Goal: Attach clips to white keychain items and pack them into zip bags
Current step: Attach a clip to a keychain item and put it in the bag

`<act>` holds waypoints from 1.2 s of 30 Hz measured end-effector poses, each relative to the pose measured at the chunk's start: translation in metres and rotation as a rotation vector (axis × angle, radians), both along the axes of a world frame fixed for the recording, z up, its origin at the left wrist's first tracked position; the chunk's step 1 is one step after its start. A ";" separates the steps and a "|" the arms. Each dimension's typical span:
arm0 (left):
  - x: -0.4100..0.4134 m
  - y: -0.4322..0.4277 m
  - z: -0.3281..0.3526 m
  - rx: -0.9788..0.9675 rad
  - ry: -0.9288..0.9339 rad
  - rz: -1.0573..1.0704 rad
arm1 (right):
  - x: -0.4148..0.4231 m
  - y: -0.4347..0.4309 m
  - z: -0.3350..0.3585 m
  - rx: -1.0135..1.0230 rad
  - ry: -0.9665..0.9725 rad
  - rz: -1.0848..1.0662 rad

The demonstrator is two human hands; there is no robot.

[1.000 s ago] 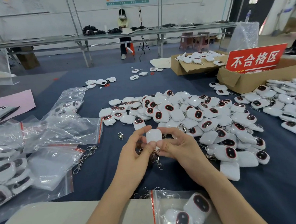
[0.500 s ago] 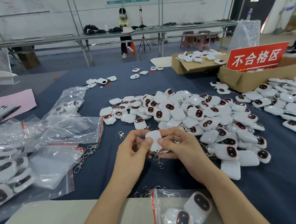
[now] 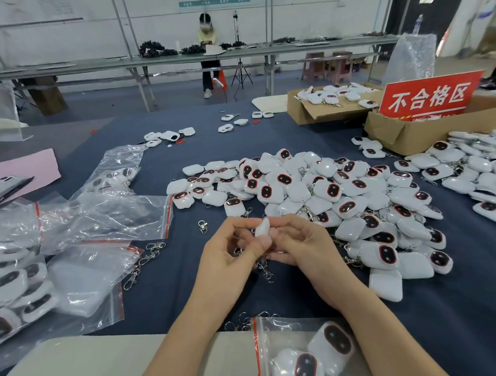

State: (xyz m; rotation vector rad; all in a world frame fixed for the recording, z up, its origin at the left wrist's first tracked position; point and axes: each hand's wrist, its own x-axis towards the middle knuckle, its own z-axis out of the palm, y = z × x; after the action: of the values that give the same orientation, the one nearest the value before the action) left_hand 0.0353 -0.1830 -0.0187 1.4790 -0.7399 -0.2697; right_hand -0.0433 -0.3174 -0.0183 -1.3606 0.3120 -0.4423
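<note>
Bright, even overhead light falls on the hands [image 3: 262,245], leaving only soft, faint shadows beneath them on the bench [image 3: 470,319]. Motion blur smears the fingertips [image 3: 263,241], white glare glints off the zip bags [image 3: 96,216] to their left, and wide-angle distortion bends the far edges.

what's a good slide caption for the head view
Both hands pinch a white keychain over a table piled with more.

Both forearms bare to the frame edge; no sleeves visible. Left hand [image 3: 227,248] and right hand [image 3: 300,243] ungloved, without rings, watch or wristbands.
</note>
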 end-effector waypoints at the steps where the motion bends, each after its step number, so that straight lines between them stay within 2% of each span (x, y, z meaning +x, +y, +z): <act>1: -0.003 0.000 0.000 0.024 -0.029 -0.030 | 0.000 0.001 0.000 -0.032 0.007 0.022; 8: -0.005 0.000 0.000 0.086 -0.059 -0.049 | 0.000 0.001 -0.001 -0.072 0.014 0.073; 16: -0.010 0.002 0.000 0.135 -0.140 -0.021 | -0.001 -0.002 0.000 -0.017 -0.024 0.042; 22: -0.011 0.019 0.017 0.132 -0.152 0.071 | -0.003 -0.002 0.021 -0.128 -0.059 0.032; 24: -0.007 0.038 0.023 0.190 -0.113 0.079 | -0.007 -0.004 0.036 -0.218 -0.050 0.032; 27: -0.008 0.072 0.028 0.284 0.056 0.027 | -0.019 -0.005 0.055 -0.397 0.029 0.086; 31: -0.023 0.109 0.028 0.459 0.127 -0.053 | -0.038 0.005 0.060 -0.650 0.271 0.276; 34: -0.039 0.122 0.032 0.470 0.219 -0.138 | -0.051 0.019 0.058 -0.826 0.437 0.412; 36: -0.049 0.125 0.035 0.451 0.324 -0.216 | -0.056 0.027 0.059 -0.914 0.474 0.464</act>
State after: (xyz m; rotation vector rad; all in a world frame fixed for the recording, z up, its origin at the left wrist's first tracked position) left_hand -0.0137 -0.0579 0.0158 1.7209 -0.5964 -0.8655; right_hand -0.0995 -0.2906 0.0404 -2.3673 0.1628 0.1819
